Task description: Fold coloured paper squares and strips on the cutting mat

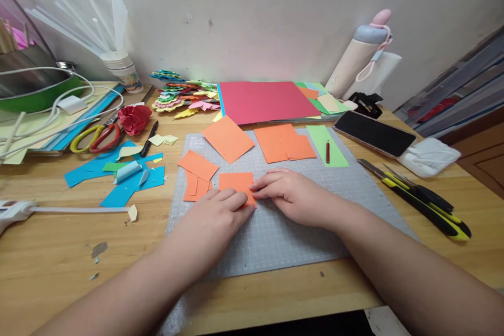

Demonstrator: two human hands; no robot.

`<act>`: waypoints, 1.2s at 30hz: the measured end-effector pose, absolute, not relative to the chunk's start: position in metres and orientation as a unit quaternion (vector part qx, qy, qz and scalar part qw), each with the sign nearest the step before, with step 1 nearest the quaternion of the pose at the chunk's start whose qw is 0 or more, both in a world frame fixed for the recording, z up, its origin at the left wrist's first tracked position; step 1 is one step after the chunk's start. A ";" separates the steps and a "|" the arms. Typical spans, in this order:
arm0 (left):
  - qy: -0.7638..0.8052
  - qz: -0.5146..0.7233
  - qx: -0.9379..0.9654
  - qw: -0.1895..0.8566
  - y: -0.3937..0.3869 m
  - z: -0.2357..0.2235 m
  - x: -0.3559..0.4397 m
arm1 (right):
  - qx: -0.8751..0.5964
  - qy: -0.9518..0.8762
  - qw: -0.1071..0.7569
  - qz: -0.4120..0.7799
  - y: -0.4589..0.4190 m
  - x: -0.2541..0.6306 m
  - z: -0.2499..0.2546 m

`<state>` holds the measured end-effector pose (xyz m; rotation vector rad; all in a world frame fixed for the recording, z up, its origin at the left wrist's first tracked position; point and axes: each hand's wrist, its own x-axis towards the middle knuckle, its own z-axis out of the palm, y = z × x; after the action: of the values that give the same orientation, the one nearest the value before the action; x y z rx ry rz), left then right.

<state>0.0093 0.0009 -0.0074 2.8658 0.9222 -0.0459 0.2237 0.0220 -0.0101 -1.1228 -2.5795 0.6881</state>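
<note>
On the grey cutting mat (291, 244), a piece of orange paper (235, 180) lies under both my hands. My left hand (224, 215) rests on its lower part with the fingers curled and the thumb along the near edge. At the paper's right edge, my right hand (289, 191) pinches it between thumb and fingers. Just left lie smaller orange scraps (199, 165). Beyond are an orange square (228, 139) turned cornerwise and overlapping orange sheets (273, 143). A short dark red pencil (327, 151) rests on a light green strip (334, 155).
To the right lie a utility knife (425, 205), a phone (376, 132) and a white case (429, 157). Blue paper scraps (118, 189), scissors (96, 137) and a black pen (149, 138) are on the left. A red sheet (263, 100) lies at the back, near a bottle (354, 55).
</note>
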 end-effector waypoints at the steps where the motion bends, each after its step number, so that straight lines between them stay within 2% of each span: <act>1: 0.305 -0.017 0.950 0.066 0.001 -0.007 0.009 | -0.385 -0.884 0.121 0.235 0.022 0.224 -0.010; 26: 0.305 0.004 0.948 0.085 0.003 -0.007 0.010 | -0.373 -0.891 0.111 0.233 0.021 0.225 -0.009; 36: 0.304 0.015 0.950 0.066 -0.002 -0.010 0.011 | -0.363 -0.913 0.081 0.168 0.007 0.221 -0.004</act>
<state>0.0108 -0.0021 -0.0097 2.8657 0.9182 0.0437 0.2206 0.0074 -0.0035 -1.0867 -2.7295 0.5016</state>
